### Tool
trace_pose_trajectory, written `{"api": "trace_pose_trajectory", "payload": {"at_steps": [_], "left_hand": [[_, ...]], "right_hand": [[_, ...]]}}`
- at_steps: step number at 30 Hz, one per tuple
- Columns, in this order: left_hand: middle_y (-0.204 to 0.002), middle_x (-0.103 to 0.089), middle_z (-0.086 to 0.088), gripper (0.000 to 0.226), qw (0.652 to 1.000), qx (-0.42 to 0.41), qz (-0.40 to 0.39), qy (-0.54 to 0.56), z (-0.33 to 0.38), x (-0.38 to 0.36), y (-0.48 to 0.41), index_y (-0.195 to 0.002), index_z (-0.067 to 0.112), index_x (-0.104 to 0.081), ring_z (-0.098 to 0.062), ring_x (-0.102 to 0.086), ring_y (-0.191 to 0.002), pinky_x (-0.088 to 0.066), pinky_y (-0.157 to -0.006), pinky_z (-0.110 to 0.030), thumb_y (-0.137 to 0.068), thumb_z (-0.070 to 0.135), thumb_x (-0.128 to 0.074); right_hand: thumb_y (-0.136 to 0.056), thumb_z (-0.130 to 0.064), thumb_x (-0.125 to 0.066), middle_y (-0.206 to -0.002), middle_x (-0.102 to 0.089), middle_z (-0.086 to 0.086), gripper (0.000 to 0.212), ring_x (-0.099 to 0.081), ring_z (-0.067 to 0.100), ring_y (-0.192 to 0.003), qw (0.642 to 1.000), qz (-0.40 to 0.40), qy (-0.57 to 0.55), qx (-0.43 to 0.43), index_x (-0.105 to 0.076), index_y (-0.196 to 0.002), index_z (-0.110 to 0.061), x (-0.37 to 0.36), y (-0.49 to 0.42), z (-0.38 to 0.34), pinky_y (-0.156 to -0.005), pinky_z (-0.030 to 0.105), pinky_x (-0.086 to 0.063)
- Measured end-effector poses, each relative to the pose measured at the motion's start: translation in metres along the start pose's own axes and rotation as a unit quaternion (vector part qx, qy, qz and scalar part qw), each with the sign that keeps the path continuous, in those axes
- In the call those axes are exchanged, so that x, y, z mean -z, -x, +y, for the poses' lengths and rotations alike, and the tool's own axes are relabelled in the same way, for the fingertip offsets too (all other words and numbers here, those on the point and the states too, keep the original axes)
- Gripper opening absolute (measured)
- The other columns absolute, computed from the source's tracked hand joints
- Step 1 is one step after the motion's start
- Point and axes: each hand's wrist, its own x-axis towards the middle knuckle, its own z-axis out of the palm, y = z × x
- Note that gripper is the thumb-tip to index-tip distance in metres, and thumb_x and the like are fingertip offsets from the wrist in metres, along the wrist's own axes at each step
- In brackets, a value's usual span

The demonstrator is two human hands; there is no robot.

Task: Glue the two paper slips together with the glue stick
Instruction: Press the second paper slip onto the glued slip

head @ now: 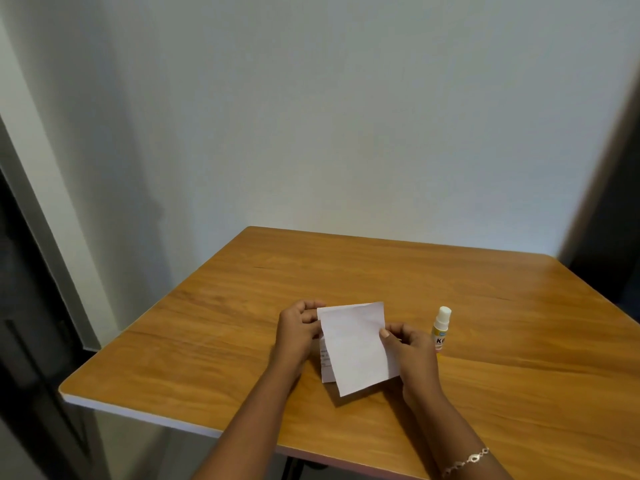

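Observation:
I hold two white paper slips above the wooden table (485, 393). The front slip (356, 348) is blank and tilted. Behind it a second slip (325, 362) with faint printed lines peeks out at the lower left. My left hand (299, 332) pinches the slips at their upper left corner. My right hand (410, 351) grips the front slip's right edge with the thumb on top. A glue stick (441, 329), white-capped with a yellow label, stands upright on the table just right of my right hand, partly hidden by it.
The table stands against a pale wall, its left edge (138, 415) near a dark doorway. A thin bracelet (465, 460) circles my right wrist.

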Motion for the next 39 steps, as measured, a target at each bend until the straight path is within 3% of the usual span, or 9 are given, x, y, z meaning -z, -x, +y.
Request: {"api": "trace_pose_trajectory", "payload": {"at_steps": [6, 10, 16, 23, 27, 32, 39], "left_hand": [[-0.086, -0.072, -0.008, 0.011, 0.994, 0.036, 0.047, 0.092, -0.011, -0.004, 0.01, -0.092, 0.007, -0.061, -0.02, -0.066, -0.074, -0.049, -0.058, -0.03, -0.083, 0.0, -0.06], [-0.085, -0.072, -0.009, 0.012, 0.993, 0.034, 0.043, 0.109, -0.016, -0.004, 0.013, -0.094, 0.006, -0.064, -0.02, -0.065, -0.071, -0.049, -0.055, -0.029, -0.085, -0.001, -0.058], [-0.094, -0.071, -0.014, 0.014, 0.992, 0.037, 0.044, 0.11, -0.016, -0.003, 0.013, -0.096, 0.004, -0.065, -0.027, -0.066, -0.086, -0.049, -0.06, -0.031, -0.086, 0.0, -0.057], [-0.084, -0.072, -0.009, 0.016, 0.993, 0.027, 0.033, 0.109, -0.015, -0.003, 0.015, -0.086, 0.011, -0.066, -0.02, -0.066, -0.073, -0.046, -0.055, -0.028, -0.086, -0.001, -0.057], [-0.079, -0.073, -0.003, 0.017, 0.994, 0.022, 0.031, 0.105, -0.015, -0.003, 0.015, -0.083, 0.014, -0.067, -0.016, -0.068, -0.069, -0.047, -0.054, -0.027, -0.085, 0.0, -0.057], [-0.076, -0.073, 0.0, 0.017, 0.993, 0.021, 0.03, 0.11, -0.015, -0.002, 0.016, -0.084, 0.013, -0.067, -0.013, -0.068, -0.067, -0.048, -0.054, -0.027, -0.085, 0.0, -0.058], [-0.073, -0.073, 0.001, 0.016, 0.993, 0.018, 0.03, 0.113, -0.016, -0.002, 0.016, -0.083, 0.012, -0.067, -0.012, -0.067, -0.062, -0.046, -0.05, -0.025, -0.085, -0.001, -0.058]], "right_hand": [[-0.083, -0.003, -0.059, -0.084, -0.069, 0.014, 0.013, -0.062, 0.027, -0.078, 0.999, 0.044, 0.019, 0.018, -0.065, -0.075, -0.012, -0.004, 0.001, 0.007, -0.07, 0.041, -0.05], [-0.081, 0.001, -0.059, -0.073, -0.066, 0.0, 0.02, -0.057, 0.014, -0.069, 0.997, 0.041, 0.037, 0.046, -0.064, -0.071, -0.016, -0.004, 0.003, 0.008, -0.06, 0.025, -0.043], [-0.082, -0.001, -0.06, -0.082, -0.067, 0.006, 0.012, -0.059, 0.019, -0.076, 0.996, 0.046, 0.055, 0.055, -0.065, -0.084, -0.012, -0.007, -0.002, 0.009, -0.062, 0.028, -0.044], [-0.082, -0.003, -0.061, -0.088, -0.066, 0.002, 0.016, -0.059, 0.01, -0.08, 0.993, 0.05, 0.084, 0.066, -0.068, -0.097, -0.007, -0.008, -0.007, 0.008, -0.066, 0.023, -0.045], [-0.083, -0.005, -0.062, -0.093, -0.066, 0.003, 0.02, -0.06, 0.016, -0.088, 0.993, 0.056, 0.09, 0.057, -0.068, -0.101, -0.005, -0.009, -0.01, 0.007, -0.077, 0.031, -0.049], [-0.083, -0.006, -0.062, -0.095, -0.065, 0.001, 0.021, -0.059, 0.018, -0.093, 0.994, 0.054, 0.09, 0.042, -0.067, -0.103, -0.005, -0.009, -0.012, 0.007, -0.08, 0.033, -0.048], [-0.082, -0.005, -0.062, -0.089, -0.067, 0.002, 0.015, -0.059, 0.013, -0.083, 0.995, 0.052, 0.079, 0.03, -0.07, -0.095, -0.006, -0.009, -0.012, 0.009, -0.071, 0.027, -0.045]]}}
